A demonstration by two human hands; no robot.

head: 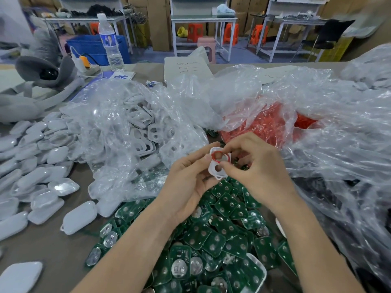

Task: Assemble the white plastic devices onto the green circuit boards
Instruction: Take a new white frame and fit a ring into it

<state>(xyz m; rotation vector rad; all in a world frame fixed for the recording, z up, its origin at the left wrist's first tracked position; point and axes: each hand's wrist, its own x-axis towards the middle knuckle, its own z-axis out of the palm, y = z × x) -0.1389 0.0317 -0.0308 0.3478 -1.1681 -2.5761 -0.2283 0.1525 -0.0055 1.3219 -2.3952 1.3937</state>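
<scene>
both hands held one white plastic frame just above the heap of green circuit boards: the left hand gripped its edge, and the right hand pinched it too, a fingertip at the red ring. the ring looked only partly seated, so uneven pressure could have popped it off into the pile
</scene>
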